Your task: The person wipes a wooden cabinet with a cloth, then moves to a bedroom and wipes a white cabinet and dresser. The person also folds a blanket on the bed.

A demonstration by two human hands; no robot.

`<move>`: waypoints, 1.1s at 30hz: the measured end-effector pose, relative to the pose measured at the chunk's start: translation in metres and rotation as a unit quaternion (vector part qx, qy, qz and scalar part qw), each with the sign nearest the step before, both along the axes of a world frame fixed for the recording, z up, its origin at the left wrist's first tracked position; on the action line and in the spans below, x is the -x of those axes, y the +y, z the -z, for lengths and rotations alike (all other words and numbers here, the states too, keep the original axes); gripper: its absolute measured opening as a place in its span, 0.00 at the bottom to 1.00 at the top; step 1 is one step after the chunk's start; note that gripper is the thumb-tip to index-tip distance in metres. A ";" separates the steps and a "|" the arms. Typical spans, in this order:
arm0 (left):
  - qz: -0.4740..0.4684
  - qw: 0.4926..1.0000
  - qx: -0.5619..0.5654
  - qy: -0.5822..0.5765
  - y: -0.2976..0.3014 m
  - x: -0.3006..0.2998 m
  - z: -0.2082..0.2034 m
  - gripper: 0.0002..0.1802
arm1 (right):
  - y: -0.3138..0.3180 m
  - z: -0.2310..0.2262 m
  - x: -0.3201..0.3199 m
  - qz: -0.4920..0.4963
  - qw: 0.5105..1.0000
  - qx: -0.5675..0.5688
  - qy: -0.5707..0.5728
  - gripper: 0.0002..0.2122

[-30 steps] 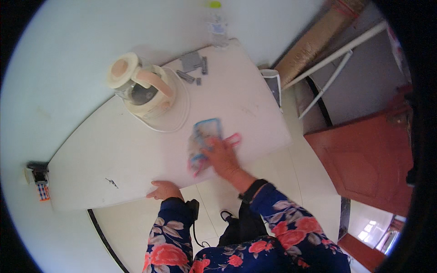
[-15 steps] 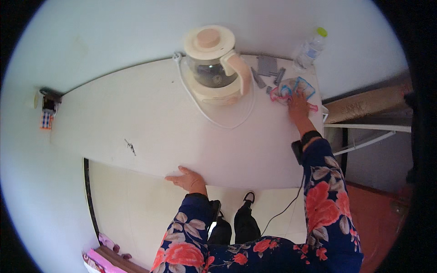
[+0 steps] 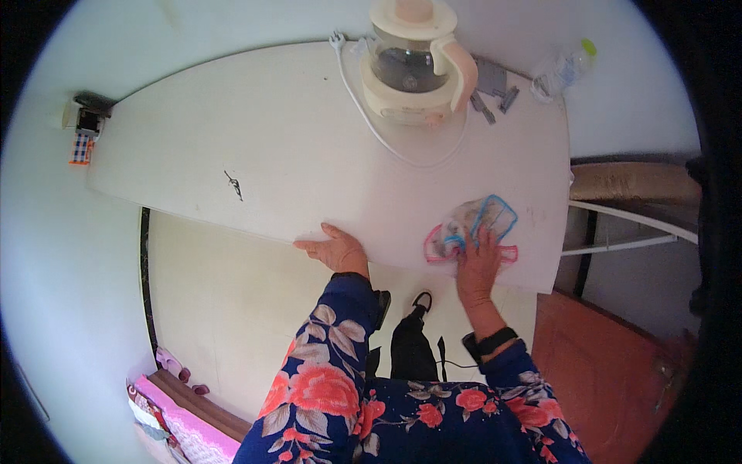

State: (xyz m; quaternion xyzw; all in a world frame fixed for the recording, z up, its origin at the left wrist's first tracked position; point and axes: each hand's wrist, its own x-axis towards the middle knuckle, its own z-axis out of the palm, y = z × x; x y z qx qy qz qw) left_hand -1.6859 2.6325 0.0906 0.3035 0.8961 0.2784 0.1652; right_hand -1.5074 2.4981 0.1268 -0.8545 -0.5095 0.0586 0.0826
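**Fingers (image 3: 309, 246) parted at left; extended over cloth (image 3: 462, 218) at right**

Checked item (image 3: 81, 148): blue and white, orange-edged, set by the wall at the table's (image 3: 270, 116) left end.

Black item (image 3: 233, 185): small, seen on the white tabletop; kind cannot be told.

Left hand (image 3: 340, 251): laid at the table's front edge, thumb held apart, nothing gripped.

Plug (image 3: 336, 40): white, placed near the rear edge; its cord (image 3: 357, 104) is looped before the kettle.

Kettle (image 3: 413, 97): cream, glass-bodied, lidded, upright, handle turned to the right.

Cloth: crumpled, pale, edged in blue and pink; located near the front right corner, apart from the kettle.

Right hand (image 3: 478, 269): rested upon the cloth, fingers slightly parted, not closed around it.

Grey pieces (image 3: 492, 77): grouped just beside the kettle.

Bottle (image 3: 563, 75): clear, green-capped, stood at the rear right corner.
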 end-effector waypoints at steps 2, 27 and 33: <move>0.003 1.000 0.001 -0.002 0.001 0.000 -0.001 0.42 | -0.002 -0.002 0.033 0.001 1.000 -0.026 0.001 0.21; -0.004 1.000 0.019 0.014 0.177 0.282 0.000 0.41 | 0.059 0.011 0.147 -0.030 0.997 -0.061 -0.024 0.24; -0.056 0.998 -0.028 0.026 0.194 0.269 0.018 0.36 | 0.152 0.006 0.258 -0.131 0.984 -0.117 0.041 0.25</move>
